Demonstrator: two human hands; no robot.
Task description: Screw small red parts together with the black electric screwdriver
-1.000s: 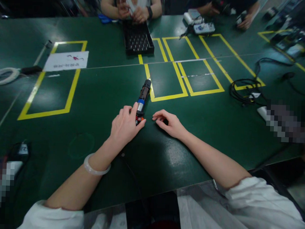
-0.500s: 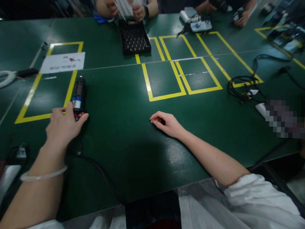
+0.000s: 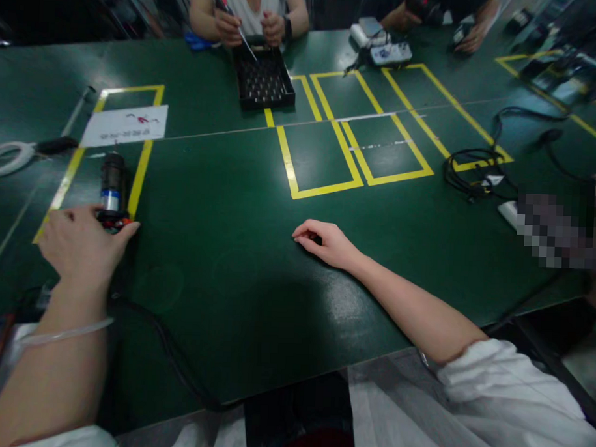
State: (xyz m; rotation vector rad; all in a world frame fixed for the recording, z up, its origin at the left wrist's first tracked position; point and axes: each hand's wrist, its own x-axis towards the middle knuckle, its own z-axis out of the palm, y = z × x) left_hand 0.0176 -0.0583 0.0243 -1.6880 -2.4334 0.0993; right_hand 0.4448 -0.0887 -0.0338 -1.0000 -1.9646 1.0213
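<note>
My left hand [image 3: 85,242] is closed around the rear of a drill-like power tool [image 3: 112,184] at the left of the table. The tool has a dark barrel, a blue and silver band, a thin tip pointing away from me and some red near its base; its grip is hidden by my hand. A black cord [image 3: 162,336] runs from behind it to the table's near edge. My right hand [image 3: 326,243] rests on the green tabletop [image 3: 229,247], fingers curled and closed, with nothing visible in them.
Yellow tape rectangles [image 3: 329,183] mark the table. A paper sheet [image 3: 125,125] and white ring [image 3: 9,159] lie at left. Opposite, a person's hand [image 3: 228,29] holds a thin tool over a black tray [image 3: 266,85]. A coiled cable [image 3: 468,174] lies at right.
My left hand has moved left with the power tool, which now lies over the left tape rectangle. The cord has shifted with it. My right hand stays put. The opposite person's tool has lowered into the tray.
</note>
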